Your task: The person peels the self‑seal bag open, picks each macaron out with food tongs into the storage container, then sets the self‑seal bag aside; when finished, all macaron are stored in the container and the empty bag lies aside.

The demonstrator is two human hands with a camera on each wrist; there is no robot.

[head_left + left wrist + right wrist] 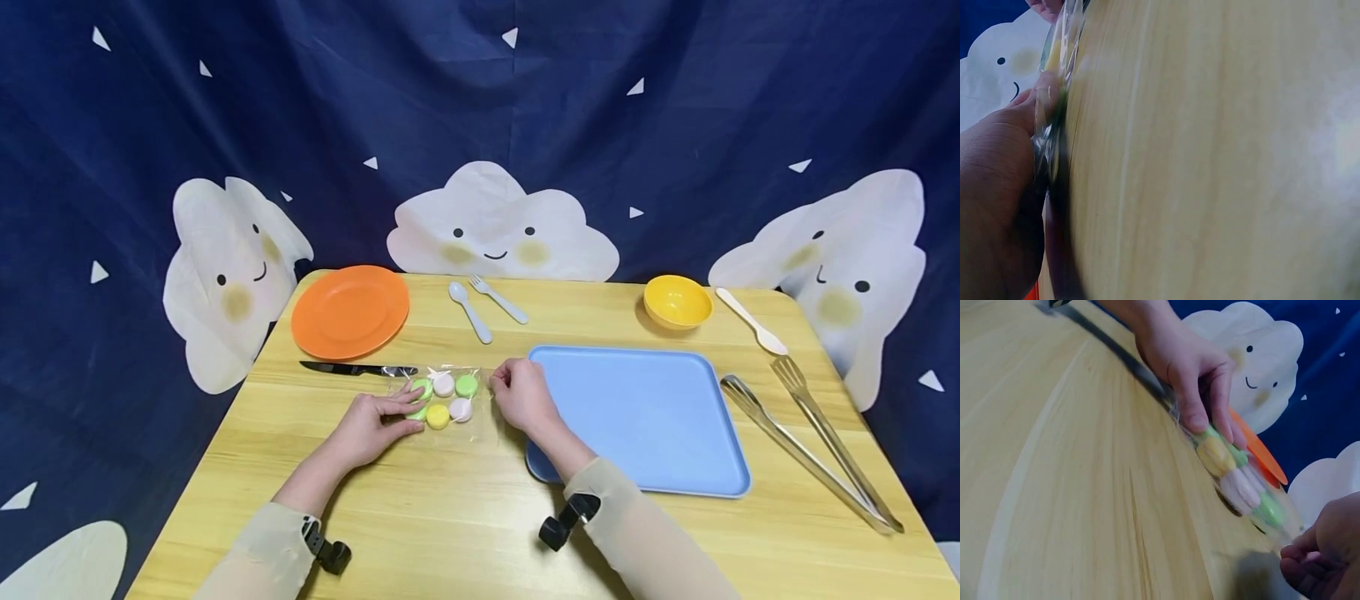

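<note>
A clear plastic bag [460,409] of several macarons, green, lilac and yellow, lies between both hands at the middle left of the table. My left hand [367,427] holds the bag's left end, thumb on the near side and fingers over the green macarons. At the opposite end, my right hand [522,393] pinches the plastic edge with curled fingers; the right wrist view shows the film drawn out toward its fingertips [1294,550]. In the left wrist view the bag [1054,56] appears edge-on beside the thumb. A black-handled table knife [352,368] lies just behind the bag.
An orange plate [351,312] sits at back left, with a grey spoon [471,313] and fork [498,300] right of it. A blue tray [637,417] lies beside my right hand. Farther right are a yellow bowl [677,302], a white spoon [750,321] and metal tongs [810,450].
</note>
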